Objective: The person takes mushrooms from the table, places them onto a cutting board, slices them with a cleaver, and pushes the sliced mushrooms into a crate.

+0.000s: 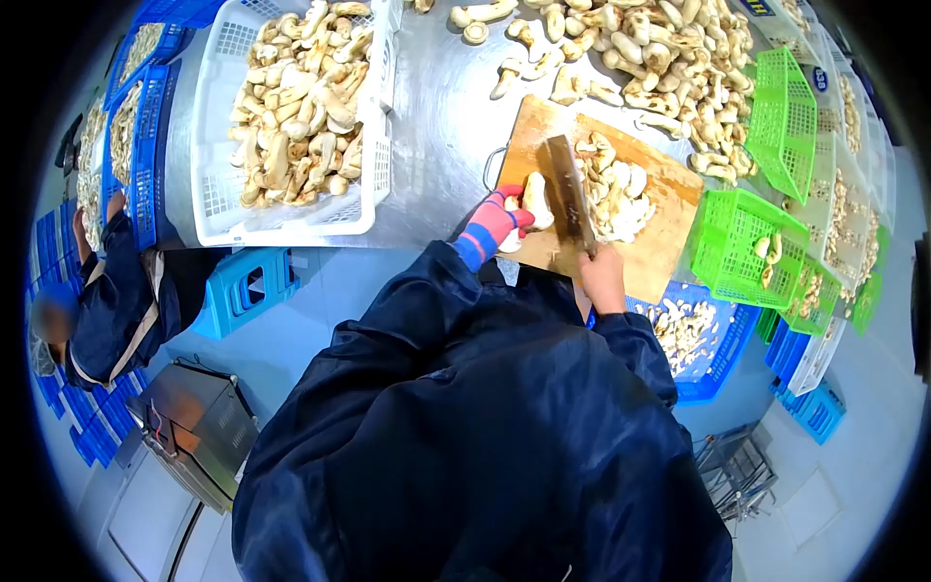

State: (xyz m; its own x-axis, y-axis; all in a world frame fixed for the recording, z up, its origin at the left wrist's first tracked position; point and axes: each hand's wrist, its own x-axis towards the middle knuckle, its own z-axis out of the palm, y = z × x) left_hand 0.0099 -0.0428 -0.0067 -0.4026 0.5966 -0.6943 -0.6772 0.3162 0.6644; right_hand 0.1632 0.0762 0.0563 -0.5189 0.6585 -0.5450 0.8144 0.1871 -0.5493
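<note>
My left hand (499,221), in a pink and blue striped glove, is closed on a pale mushroom (536,201) at the left side of the wooden cutting board (669,189). A second pale piece shows under the fingers. My bare right hand (603,277) grips the handle of a wide-bladed knife (570,189), at the board's near edge. Its blade points away from me, on the board between the held mushroom and a heap of cut mushroom pieces (616,199). No contact between blade and mushroom can be made out.
A white basket (291,231) of mushrooms stands left, a big mushroom pile (669,58) lies at the back. Green baskets (742,242) are at the right, a blue basket (722,373) with pieces below the board. A co-worker (116,301) is at the far left.
</note>
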